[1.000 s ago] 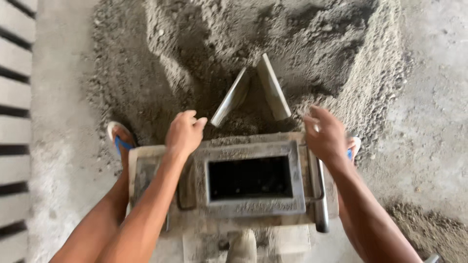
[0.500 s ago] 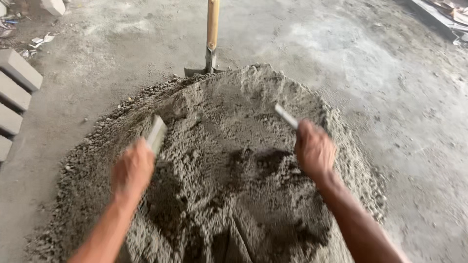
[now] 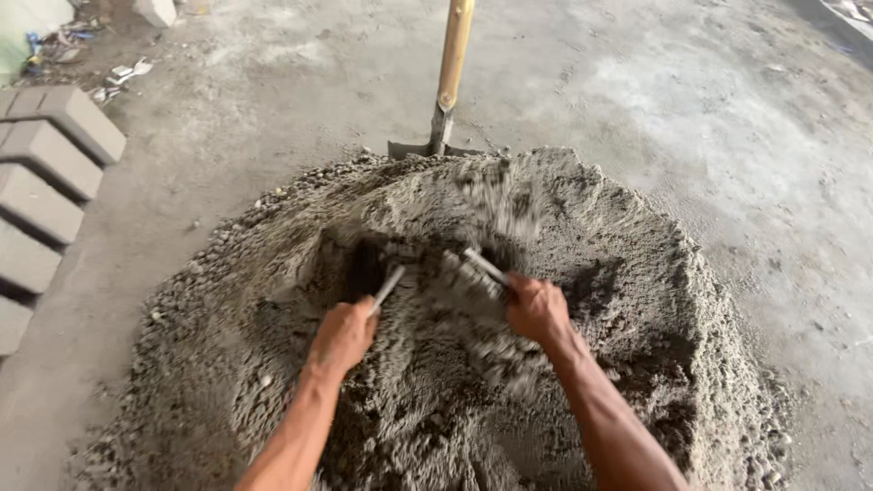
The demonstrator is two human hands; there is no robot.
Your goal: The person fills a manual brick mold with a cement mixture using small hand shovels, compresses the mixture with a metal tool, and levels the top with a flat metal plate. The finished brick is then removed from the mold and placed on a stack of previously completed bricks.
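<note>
A big pile of damp grey cement mix (image 3: pixel 637 300) fills the middle of the floor. My left hand (image 3: pixel 344 333) grips a flat grey scraper plate (image 3: pixel 387 287) whose edge digs into the pile near a dark hollow. My right hand (image 3: pixel 538 309) grips a second flat plate (image 3: pixel 484 265), blurred with motion. The two plates face each other with a mass of loose mix (image 3: pixel 446 282) dragged between them. Grains fly up above the plates.
A shovel (image 3: pixel 449 82) with a wooden handle stands stuck in the far edge of the pile. Several grey concrete blocks (image 3: pixel 50 173) lie in a row at the left. Bare concrete floor (image 3: pixel 727 109) surrounds the pile. Litter lies at the top left.
The view rose from a metal block mould to the pile. My hands, raised and apart half a second ago, have come down and together, pushing both plates into the mix.
</note>
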